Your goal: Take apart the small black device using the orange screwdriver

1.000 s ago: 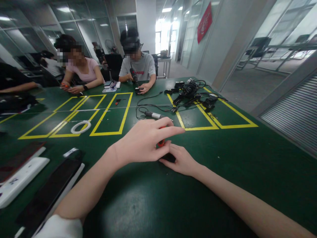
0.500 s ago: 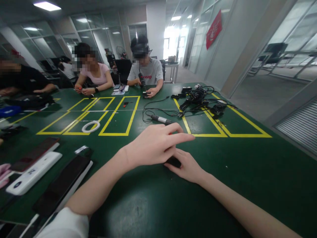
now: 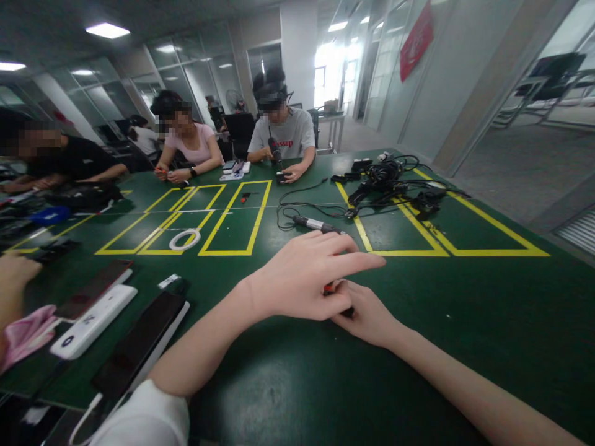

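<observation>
The green table (image 3: 502, 316) bears yellow tape (image 3: 225, 253) outlines; glass partitions (image 3: 186, 80) enclose the room. Cables (image 3: 385, 176) lie heaped at the far right. The left hand (image 3: 309, 275), one finger extended, pinches a red piece (image 3: 329, 288), mostly hidden. The right hand (image 3: 367, 313) grips a black part (image 3: 348, 311) beside it, over the table's near side. Compared with one second ago, less red shows, and a pink cloth (image 3: 30, 334) has entered view at left.

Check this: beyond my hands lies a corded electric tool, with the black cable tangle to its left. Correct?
Left is wrong: the head view shows the black cable tangle to the right of the corded electric tool, which does lie beyond your left hand and right hand.
</observation>
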`<state>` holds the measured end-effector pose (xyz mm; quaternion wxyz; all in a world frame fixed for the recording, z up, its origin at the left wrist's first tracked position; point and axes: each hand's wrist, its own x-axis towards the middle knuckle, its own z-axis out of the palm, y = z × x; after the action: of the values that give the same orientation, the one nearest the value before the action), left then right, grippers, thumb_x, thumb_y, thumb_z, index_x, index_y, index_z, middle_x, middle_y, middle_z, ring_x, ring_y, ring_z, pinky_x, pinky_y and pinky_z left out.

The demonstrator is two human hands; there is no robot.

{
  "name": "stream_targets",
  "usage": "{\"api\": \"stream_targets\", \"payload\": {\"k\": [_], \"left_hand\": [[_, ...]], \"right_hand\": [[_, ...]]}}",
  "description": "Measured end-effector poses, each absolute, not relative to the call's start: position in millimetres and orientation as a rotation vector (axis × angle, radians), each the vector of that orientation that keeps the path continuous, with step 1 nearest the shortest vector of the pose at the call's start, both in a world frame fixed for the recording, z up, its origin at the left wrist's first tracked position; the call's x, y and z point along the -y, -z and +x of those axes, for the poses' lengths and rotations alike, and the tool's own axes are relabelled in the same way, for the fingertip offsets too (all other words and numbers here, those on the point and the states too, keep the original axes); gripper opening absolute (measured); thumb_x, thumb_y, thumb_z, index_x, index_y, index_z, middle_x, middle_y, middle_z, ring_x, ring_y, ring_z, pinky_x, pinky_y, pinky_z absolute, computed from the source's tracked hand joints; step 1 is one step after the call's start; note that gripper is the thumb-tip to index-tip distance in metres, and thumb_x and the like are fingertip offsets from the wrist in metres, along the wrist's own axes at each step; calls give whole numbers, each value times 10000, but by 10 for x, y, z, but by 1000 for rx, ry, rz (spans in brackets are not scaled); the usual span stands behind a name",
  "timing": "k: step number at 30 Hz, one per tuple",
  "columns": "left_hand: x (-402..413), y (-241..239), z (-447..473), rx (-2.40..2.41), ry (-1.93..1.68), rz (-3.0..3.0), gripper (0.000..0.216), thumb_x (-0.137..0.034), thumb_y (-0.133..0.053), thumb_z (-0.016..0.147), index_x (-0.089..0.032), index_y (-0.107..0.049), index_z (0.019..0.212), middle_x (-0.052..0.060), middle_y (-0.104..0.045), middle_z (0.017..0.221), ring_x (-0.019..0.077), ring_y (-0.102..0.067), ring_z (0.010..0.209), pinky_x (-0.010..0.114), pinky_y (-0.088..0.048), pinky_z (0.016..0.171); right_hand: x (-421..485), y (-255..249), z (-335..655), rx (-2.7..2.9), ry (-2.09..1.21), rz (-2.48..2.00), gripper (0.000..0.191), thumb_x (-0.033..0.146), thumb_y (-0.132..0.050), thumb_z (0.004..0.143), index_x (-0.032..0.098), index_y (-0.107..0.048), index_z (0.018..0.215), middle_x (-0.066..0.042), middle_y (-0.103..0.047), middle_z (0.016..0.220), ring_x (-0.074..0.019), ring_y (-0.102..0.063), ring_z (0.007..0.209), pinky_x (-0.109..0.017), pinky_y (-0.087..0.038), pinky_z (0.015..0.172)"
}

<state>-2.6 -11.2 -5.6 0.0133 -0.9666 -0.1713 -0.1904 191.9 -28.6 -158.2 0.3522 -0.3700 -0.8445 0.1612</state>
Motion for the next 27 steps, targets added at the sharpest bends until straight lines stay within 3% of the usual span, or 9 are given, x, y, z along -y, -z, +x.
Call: {"api": "stream_targets", "payload": {"k": [2, 6, 11, 14, 17, 21, 24, 27], "left_hand": [[101, 51, -24, 534, 586, -2996, 456, -190, -488, 944, -209, -597, 1386, 104, -656, 1208, 211, -654, 1042, 348, -529, 903], [76, 49, -42, 586, 556, -2961, 466, -142, -429, 981, -231, -561, 1419, 93, -651, 1244, 176, -669, 994, 296, -524, 823], [75, 55, -77, 570, 599, -3050, 488, -175, -490, 939, -221, -567, 1419, 81, -672, 1242, 159, -683, 957, 262, -535, 791], [79, 37, -89, 628, 670, -3111, 434, -157, -469, 993, -226, -595, 1403, 72, -707, 1214, 144, -702, 969, 240, -543, 793], [105, -40, -103, 623, 792, -3345, 325, -217, -563, 1000, -186, -669, 1306, 72, -750, 1142, 154, -725, 981, 242, -568, 815], [130, -162, -149, 726, 618, -3920, 240, -290, -531, 1044, -167, -729, 1102, 80, -768, 1084, 119, -744, 732, 210, -573, 625], [56, -164, -182, 872, 551, -4161, 307, -373, -466, 1076, -162, -689, 1076, 84, -764, 1006, 132, -754, 681, 212, -559, 577], [-89, -97, -193, 1024, 636, -4323, 314, -453, -544, 1034, -154, -641, 1042, 94, -752, 993, 127, -726, 611, 205, -512, 504]], "right_hand": [[282, 1586, 1923, 2192, -433, -964, 102, 239, -664, 903, 221, -655, 1002, -76, -759, 957, -272, -731, 876, -393, -593, 765], [281, 1597, 1935, 2206, -452, -993, 185, 264, -692, 907, 227, -673, 1087, -85, -764, 1010, -276, -729, 910, -406, -595, 806], [289, 1589, 1928, 2214, -454, -997, 156, 278, -700, 913, 234, -678, 1062, -76, -757, 989, -264, -719, 903, -383, -591, 786], [294, 1582, 1912, 2222, -430, -1001, 176, 277, -701, 910, 222, -673, 1075, -84, -761, 997, -270, -724, 907, -392, -591, 792], [300, 1589, 1904, 2210, -412, -994, 146, 267, -693, 907, 212, -673, 1040, -88, -763, 952, -278, -731, 873, -394, -589, 755], [306, 1589, 1913, 2202, -436, -953, 115, 257, -673, 920, 225, -686, 1029, -84, -758, 982, -270, -729, 916, -382, -587, 786], [310, 1557, 1920, 2225, -471, -962, 103, 254, -666, 929, 228, -681, 1027, -63, -746, 932, -241, -715, 859, -354, -575, 760], [310, 1522, 1916, 2249, -455, -994, 88, 259, -666, 928, 213, -660, 1003, -57, -730, 889, -227, -701, 807, -337, -560, 714]]}}
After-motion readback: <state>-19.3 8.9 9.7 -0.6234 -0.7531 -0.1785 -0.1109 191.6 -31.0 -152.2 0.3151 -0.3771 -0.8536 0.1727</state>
